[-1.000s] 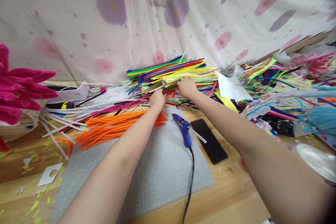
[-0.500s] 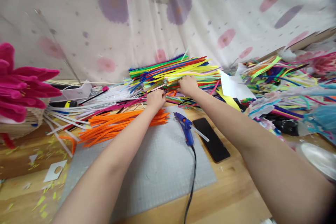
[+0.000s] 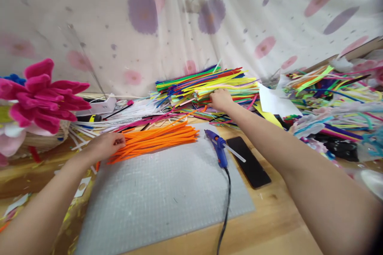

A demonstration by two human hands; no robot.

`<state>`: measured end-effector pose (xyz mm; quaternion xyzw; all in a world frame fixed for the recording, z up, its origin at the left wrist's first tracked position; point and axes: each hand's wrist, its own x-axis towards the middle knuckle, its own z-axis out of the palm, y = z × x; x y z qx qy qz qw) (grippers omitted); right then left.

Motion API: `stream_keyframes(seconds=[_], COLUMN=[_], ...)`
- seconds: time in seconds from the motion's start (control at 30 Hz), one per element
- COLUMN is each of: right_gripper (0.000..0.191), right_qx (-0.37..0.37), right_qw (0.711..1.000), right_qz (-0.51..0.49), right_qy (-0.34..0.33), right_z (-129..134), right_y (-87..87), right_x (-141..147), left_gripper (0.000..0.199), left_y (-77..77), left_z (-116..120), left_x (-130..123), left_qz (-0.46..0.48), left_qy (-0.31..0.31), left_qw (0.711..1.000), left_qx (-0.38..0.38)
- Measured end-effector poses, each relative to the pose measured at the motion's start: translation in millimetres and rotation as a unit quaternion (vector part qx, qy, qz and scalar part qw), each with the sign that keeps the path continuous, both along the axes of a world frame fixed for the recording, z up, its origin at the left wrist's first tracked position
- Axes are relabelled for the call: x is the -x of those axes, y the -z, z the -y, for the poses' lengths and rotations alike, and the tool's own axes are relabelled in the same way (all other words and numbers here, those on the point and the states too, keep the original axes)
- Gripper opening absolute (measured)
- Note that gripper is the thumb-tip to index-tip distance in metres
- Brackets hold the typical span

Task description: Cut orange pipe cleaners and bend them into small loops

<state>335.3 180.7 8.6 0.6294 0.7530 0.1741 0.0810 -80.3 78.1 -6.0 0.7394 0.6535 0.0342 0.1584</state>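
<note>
The orange stems look fuzzy, the glue gun glossy plastic, the table smooth wood.

Left grip touches fuzzy orange stems left of the blue plastic glue gun; right grip touches multicoloured stems beyond it.

A white curtain with a purple-and-pink floral print hung in loose folds behind a light wooden tabletop, softly lit.

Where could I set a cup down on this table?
The widest bare patch is on the grey mat, nearer than the orange strips and left of the black cord. Smaller: wood between mat, phone and right forearm. Crowded: the back, with multicoloured strips around the right hand.
</note>
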Motion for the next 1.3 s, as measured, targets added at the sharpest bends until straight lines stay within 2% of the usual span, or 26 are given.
stream_keyframes(seconds=[0.07,0.13,0.2,0.27,0.33,0.4,0.5,0.6,0.73,1.13,1.3], right_gripper=[0.044,0.042,0.039,0.038,0.038,0.038,0.039,0.037,0.038,0.043,0.042], right_qx=[0.006,0.017,0.028,0.032,0.032,0.031,0.034,0.030,0.028,0.039,0.057], right_qw=[1.000,1.000,1.000,0.999,0.999,0.999,0.999,0.999,1.000,0.999,0.998], right_qz=[-0.002,-0.004,-0.003,0.000,0.001,0.002,0.000,-0.005,-0.010,-0.002,0.003], right_qy=[0.003,0.003,-0.004,-0.009,-0.009,-0.008,-0.011,-0.013,-0.010,0.004,-0.002], right_z=[0,0,0,1,1,1,1,-1,-3,-4,-6], right_y=[-1.1,-2.7,-4.6,-6.5,-8.0,-9.0,-9.2,-8.1,-7.6,-13.6,-17.4], right_x=[0,0,0,0,0,0,0,-1,-1,3,4], left_gripper=[0.024,0.036,0.031,0.024,0.022,0.025,0.029,0.032,0.027,0.022,0.020], left_y=[-8.9,-20.2,-28.8,-30.3,-23.9,-12.4,6.2,20.2,29.4,30.8,35.3], left_z=[2,1,-5,-17,-35,-56,-83,-97,-99,-102,-107], left_x=[-9,-36,-76,-126,-176,-219,-260,-272,-270,-271,-273], left_qz=[-0.065,-0.095,-0.059,-0.006,0.037,0.066,0.072,0.066,0.077,0.141,0.226], left_qy=[0.018,0.029,0.090,0.130,0.149,0.135,0.086,0.039,0.014,0.015,-0.025], left_qw=[0.998,0.995,0.992,0.988,0.982,0.978,0.982,0.985,0.978,0.976,0.967], left_qx=[0.003,-0.026,-0.059,-0.080,-0.111,-0.147,-0.153,-0.157,-0.194,-0.164,-0.117])
